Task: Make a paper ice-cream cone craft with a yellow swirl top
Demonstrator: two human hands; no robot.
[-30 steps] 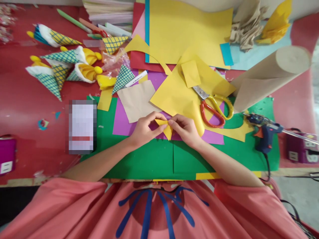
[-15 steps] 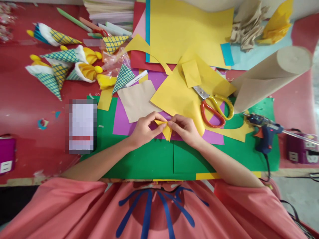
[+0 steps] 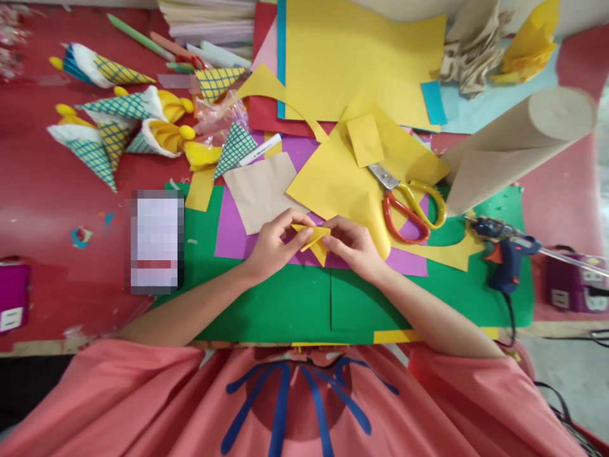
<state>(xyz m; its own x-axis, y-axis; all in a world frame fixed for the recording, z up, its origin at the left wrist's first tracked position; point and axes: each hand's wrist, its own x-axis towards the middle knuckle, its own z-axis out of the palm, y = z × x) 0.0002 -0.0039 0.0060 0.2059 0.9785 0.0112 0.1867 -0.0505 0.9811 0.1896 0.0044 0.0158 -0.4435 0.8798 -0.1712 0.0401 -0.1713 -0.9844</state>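
Between my two hands is a small folded piece of yellow paper (image 3: 320,238) with pointed corners and several layers. My left hand (image 3: 278,244) pinches its left side between thumb and fingers. On the other side, my right hand (image 3: 354,244) grips the right edge with thumb and bent forefinger. Both hands hover over the purple sheet (image 3: 233,235) and the green sheet (image 3: 285,304). Just beyond them lie a larger yellow sheet (image 3: 328,171) and a beige paper square (image 3: 261,190). Scissors (image 3: 404,203) with red and yellow handles rest right of my right hand.
At the right are a blue glue gun (image 3: 511,254) and a roll of brown paper (image 3: 514,152). Several patterned paper cones (image 3: 118,105) lie at the far left, above a blurred-out phone-like object (image 3: 156,241). Stacked yellow sheets (image 3: 361,57) lie at the back.
The folded yellow paper has turned in my fingers, and a flap now opens out to the left and front. My hands have barely shifted.
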